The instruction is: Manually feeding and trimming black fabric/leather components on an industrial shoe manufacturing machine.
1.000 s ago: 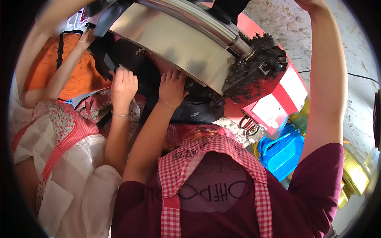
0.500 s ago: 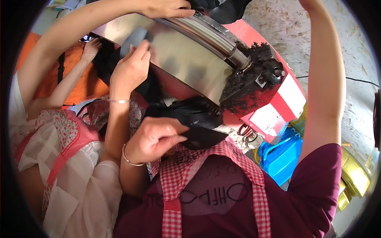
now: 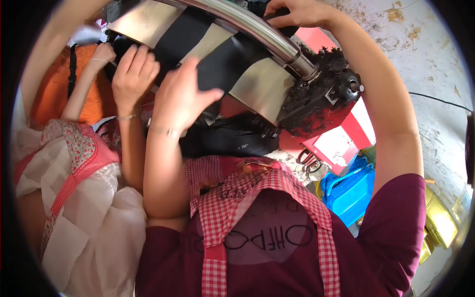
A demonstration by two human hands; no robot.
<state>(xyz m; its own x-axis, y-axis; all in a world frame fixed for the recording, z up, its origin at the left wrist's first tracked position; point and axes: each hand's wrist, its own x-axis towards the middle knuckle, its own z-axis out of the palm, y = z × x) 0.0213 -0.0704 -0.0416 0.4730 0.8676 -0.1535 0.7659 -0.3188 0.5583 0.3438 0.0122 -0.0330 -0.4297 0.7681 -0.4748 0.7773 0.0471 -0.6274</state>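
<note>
A large shiny steel plate (image 3: 257, 86) with black patches fills the top of the view, with a round steel bar (image 3: 257, 32) along its upper edge. A black, curly, charred-looking clump (image 3: 321, 94) sits at its right end. My left hand (image 3: 183, 94) is raised with fingers spread, the palm against the plate's underside. My right hand (image 3: 297, 12) is closed around the bar at the top. A co-worker's hand (image 3: 133, 69) touches the plate just left of mine. A black bag-like thing (image 3: 227, 141) hangs under the plate.
The co-worker in white with a red flowered apron (image 3: 84, 163) stands close on my left, in front of an orange cloth (image 3: 49, 94). A red and white box (image 3: 341, 143), a blue plastic basket (image 3: 351, 190) and a yellow container (image 3: 440, 222) stand on the concrete floor (image 3: 420, 59).
The steel plate has tipped and come closer. My left hand rose from my chest to the plate's underside. My right hand now shows gripping the bar. The co-worker's hand shifted along the plate.
</note>
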